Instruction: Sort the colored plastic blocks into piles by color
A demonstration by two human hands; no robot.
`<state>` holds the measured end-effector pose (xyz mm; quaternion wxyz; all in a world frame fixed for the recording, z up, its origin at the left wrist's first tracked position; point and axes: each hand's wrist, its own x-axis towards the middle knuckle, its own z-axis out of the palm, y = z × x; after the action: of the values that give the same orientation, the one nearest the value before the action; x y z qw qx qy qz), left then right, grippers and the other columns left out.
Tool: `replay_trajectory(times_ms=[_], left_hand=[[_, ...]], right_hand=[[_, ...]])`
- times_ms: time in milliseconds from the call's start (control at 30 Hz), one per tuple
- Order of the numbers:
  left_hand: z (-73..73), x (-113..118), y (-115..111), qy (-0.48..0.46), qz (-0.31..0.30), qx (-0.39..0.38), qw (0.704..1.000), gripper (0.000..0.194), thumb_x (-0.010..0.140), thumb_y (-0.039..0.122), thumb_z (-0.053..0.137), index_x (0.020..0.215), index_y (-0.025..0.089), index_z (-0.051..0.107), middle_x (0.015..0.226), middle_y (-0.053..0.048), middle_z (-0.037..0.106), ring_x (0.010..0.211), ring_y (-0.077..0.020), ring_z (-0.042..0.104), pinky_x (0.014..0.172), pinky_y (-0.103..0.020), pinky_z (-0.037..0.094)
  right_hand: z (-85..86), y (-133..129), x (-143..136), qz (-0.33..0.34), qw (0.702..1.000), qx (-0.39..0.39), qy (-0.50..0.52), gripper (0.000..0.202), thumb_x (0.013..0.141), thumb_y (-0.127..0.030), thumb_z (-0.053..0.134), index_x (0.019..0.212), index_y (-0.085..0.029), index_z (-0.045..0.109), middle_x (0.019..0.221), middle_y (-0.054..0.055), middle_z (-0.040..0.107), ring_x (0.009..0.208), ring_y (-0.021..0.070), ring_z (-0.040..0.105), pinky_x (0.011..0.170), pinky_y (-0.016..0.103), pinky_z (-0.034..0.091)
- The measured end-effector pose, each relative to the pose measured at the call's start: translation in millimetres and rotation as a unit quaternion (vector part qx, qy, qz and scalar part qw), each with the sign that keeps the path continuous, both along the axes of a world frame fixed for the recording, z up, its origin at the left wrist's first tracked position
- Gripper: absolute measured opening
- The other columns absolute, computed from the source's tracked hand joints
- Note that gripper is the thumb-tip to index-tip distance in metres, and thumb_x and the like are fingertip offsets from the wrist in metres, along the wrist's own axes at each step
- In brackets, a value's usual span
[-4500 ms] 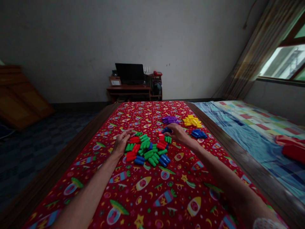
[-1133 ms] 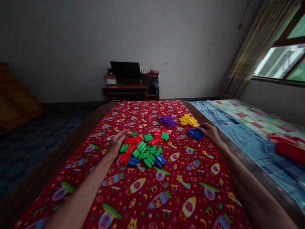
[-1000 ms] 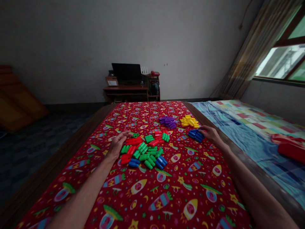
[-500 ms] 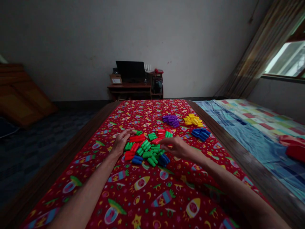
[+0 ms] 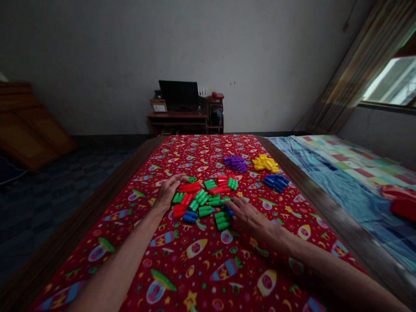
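One blue plastic block (image 5: 230,211) in the head view sits at the mixed block pile's (image 5: 199,199) near-right edge, partly beneath the right hand (image 5: 249,216); whether it is gripped, I cannot tell. The left hand (image 5: 168,190) curls loosely at the pile's left edge, grip unclear. The block looks light, stiff, slick; pinch its sides.

One left hand (image 5: 168,190), one right hand (image 5: 245,213). One bench (image 5: 328,212), one cloth (image 5: 182,268). One purple pile (image 5: 235,163), one yellow pile (image 5: 265,163), one blue pile (image 5: 276,183), one mixed pile (image 5: 200,198): four altogether, their blocks (image 5: 205,211) overlapping too much to count. One monitor (image 5: 178,94), one phone (image 5: 217,95).
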<state>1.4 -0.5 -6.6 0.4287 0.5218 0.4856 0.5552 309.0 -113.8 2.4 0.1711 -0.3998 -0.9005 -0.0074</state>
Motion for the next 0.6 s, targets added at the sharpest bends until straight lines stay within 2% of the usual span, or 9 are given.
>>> replay_trajectory(times_ms=[67,133,233,267,333,400,467,533,600], left_hand=[[0.7,0,-1,0.007,0.003,0.001,1.0,0.043,0.067,0.038,0.062,0.103,0.016,0.068,0.095,-0.008,0.075,0.099,-0.0268,0.067,0.087,-0.038,0.052],[0.6,0,-1,0.014,0.005,0.003,1.0,0.043,0.068,0.038,0.061,0.104,0.016,0.068,0.097,-0.008,0.075,0.099,-0.0271,0.067,0.086,-0.038,0.053],[-0.8,0,0,0.019,0.003,0.004,1.0,0.043,0.068,0.038,0.061,0.104,0.016,0.068,0.099,-0.009,0.075,0.1,-0.0274,0.067,0.086,-0.038,0.053],[-1.4,-1,0,0.017,0.002,0.004,1.0,0.043,0.068,0.038,0.061,0.105,0.016,0.068,0.099,-0.009,0.075,0.1,-0.0275,0.067,0.086,-0.038,0.053],[-2.4,-1,1,0.011,0.002,0.004,1.0,0.044,0.068,0.038,0.061,0.105,0.016,0.068,0.098,-0.008,0.075,0.101,-0.0274,0.067,0.088,-0.038,0.052],[-3.0,-1,2,0.007,0.003,0.005,1.0,0.043,0.068,0.037,0.061,0.104,0.016,0.067,0.097,-0.008,0.075,0.101,-0.0269,0.067,0.09,-0.039,0.051],[-3.0,-1,3,0.007,0.003,0.003,1.0,0.043,0.067,0.038,0.061,0.104,0.016,0.067,0.097,-0.008,0.075,0.1,-0.0266,0.067,0.091,-0.039,0.05],[-2.4,-1,2,0.005,0.002,-0.004,1.0,0.043,0.066,0.038,0.062,0.103,0.016,0.067,0.096,-0.008,0.075,0.099,-0.0266,0.067,0.091,-0.039,0.051],[-1.4,-1,2,0.001,0.002,-0.01,1.0,0.043,0.065,0.038,0.063,0.102,0.017,0.067,0.095,-0.007,0.075,0.099,-0.0267,0.067,0.091,-0.039,0.051]], right_hand=[[-0.2,3,5,0.035,0.999,0.016,0.011,0.041,0.09,-0.008,0.044,0.13,-0.016,0.048,0.121,0.014,0.06,0.109,0.0217,0.058,0.09,0.037,0.052],[2.6,5,11,0.056,0.998,0.033,0.014,0.031,0.092,-0.008,0.042,0.119,-0.016,0.055,0.106,0.012,0.066,0.096,0.0187,0.062,0.082,0.032,0.052],[14.1,6,27,0.025,0.997,0.071,0.013,0.022,0.094,-0.015,0.043,0.103,-0.017,0.063,0.084,0.007,0.069,0.075,0.0154,0.063,0.069,0.026,0.048],[19.7,7,36,-0.012,0.996,0.084,0.013,0.021,0.095,-0.018,0.043,0.1,-0.018,0.064,0.08,0.006,0.069,0.071,0.0149,0.063,0.066,0.024,0.046],[32.5,9,62,-0.131,0.986,0.103,0.003,0.023,0.095,-0.027,0.045,0.095,-0.019,0.067,0.074,0.006,0.07,0.065,0.0151,0.062,0.06,0.024,0.041],[44.8,12,94,-0.278,0.954,0.106,-0.022,0.027,0.094,-0.035,0.047,0.092,-0.018,0.068,0.072,0.006,0.07,0.061,0.0166,0.062,0.056,0.024,0.036],[53.7,16,125,-0.401,0.91,0.093,-0.055,0.031,0.093,-0.04,0.048,0.092,-0.017,0.068,0.073,0.008,0.07,0.062,0.019,0.063,0.053,0.026,0.032],[56.8,18,147,-0.482,0.869,0.069,-0.085,0.032,0.093,-0.04,0.048,0.095,-0.015,0.068,0.075,0.011,0.071,0.065,0.0214,0.065,0.054,0.026,0.031],[54.4,20,159,-0.522,0.845,0.033,-0.112,0.033,0.095,-0.038,0.046,0.096,-0.014,0.067,0.079,0.013,0.071,0.069,0.0228,0.066,0.055,0.027,0.031]])
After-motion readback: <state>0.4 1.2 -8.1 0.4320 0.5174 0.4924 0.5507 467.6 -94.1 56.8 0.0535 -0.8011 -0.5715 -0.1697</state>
